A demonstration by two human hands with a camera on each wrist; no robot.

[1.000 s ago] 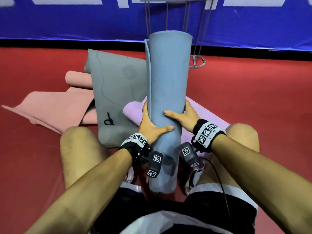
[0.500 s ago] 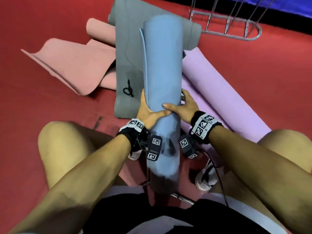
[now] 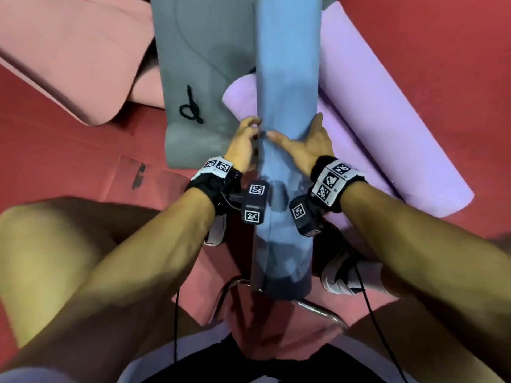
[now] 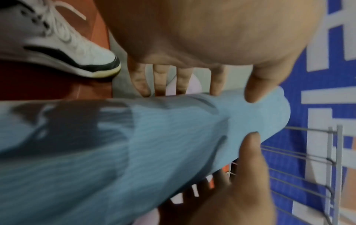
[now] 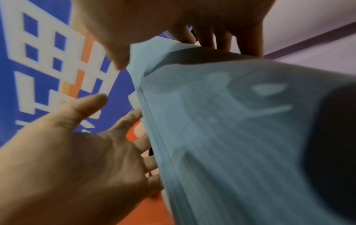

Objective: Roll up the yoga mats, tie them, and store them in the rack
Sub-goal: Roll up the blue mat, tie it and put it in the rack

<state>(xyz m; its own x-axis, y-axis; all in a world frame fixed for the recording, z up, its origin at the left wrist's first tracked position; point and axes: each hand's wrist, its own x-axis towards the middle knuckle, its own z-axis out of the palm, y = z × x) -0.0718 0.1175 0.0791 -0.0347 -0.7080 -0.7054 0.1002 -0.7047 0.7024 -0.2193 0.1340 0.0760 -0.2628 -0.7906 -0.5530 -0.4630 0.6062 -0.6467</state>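
A rolled blue yoga mat [image 3: 287, 64] stands upright between my knees, its lower end by a chrome tube frame [image 3: 318, 308] on the floor. My right hand [image 3: 304, 145] grips it at mid height, thumb across the front and fingers round the far side. My left hand [image 3: 244, 139] lies against the mat's left side with its palm off the roll. In the right wrist view the left hand [image 5: 77, 152] shows an open palm, thumb lifted, fingers behind the blue mat [image 5: 231, 137]. The left wrist view shows the right thumb pressed on the blue mat [image 4: 134, 137].
On the red floor lie a grey rolled mat [image 3: 199, 64] carrying a black cord [image 3: 189, 111], a loose pink mat [image 3: 69, 56] at left and a purple rolled mat [image 3: 387, 120] at right. A wire rack [image 4: 308, 167] stands by the blue wall. My shoes [image 3: 340, 277] flank the mat.
My head has tilted down, so the rack left the head view. My left thumb has come off the front of the blue mat; the right hand still grips it.
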